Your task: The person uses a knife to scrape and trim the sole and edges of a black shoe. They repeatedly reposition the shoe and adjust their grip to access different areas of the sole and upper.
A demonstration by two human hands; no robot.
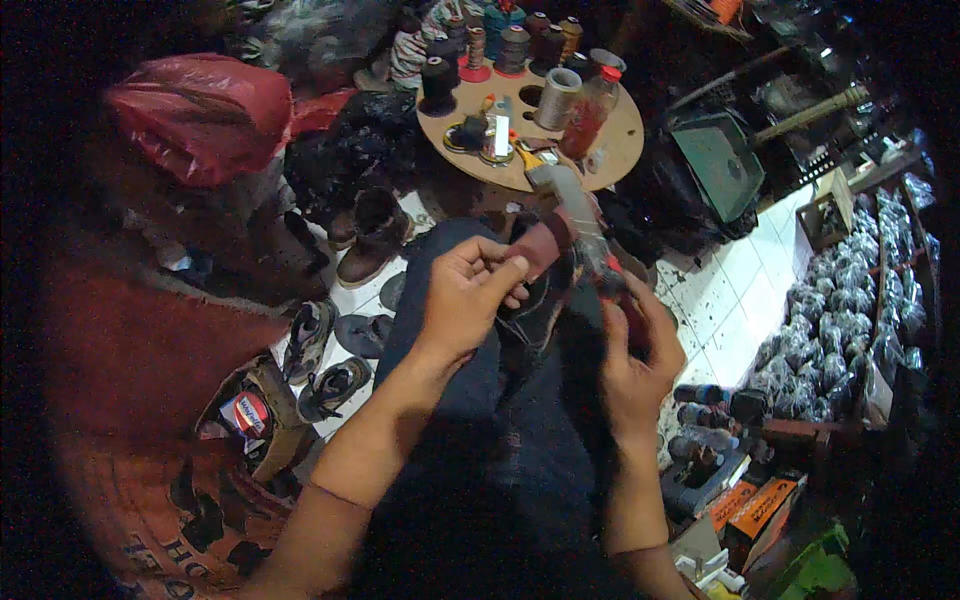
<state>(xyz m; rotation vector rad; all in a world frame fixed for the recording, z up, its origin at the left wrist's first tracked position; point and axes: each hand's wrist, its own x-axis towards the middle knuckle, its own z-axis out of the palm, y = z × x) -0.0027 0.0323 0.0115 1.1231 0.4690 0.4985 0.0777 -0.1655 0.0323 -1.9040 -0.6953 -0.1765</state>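
Across your lap lie two trouser legs of dark cloth (450, 450). Your left hand (470, 288) is closed to a pinch, thumb against fingers, on one thin, flat, reddish-brown strip (537, 248), held above your knees. Your right hand (645, 355) curls its fingers around the red-and-black handle of one tool (587, 222), whose flat, straight-edged grey blade points away from you. Blade and strip lie side by side in view; you cannot tell whether they touch.

At your lower right are two orange cardboard boxes (765, 505). On your left, one brown carton (278, 447) holds a small printed packet (246, 413), and just beyond it sit two laced shoes (335, 388) on smooth white tiles (745, 265).

Farther off is one round wooden desk (480, 172) with holes cut through it. It carries one pale cone of thread (558, 98), one clear bottle (592, 112) with a red cap, and at least five darker spools (513, 52). Left of it bulges one crinkled red plastic bag (200, 115); right of it leans one green dustpan (715, 165).
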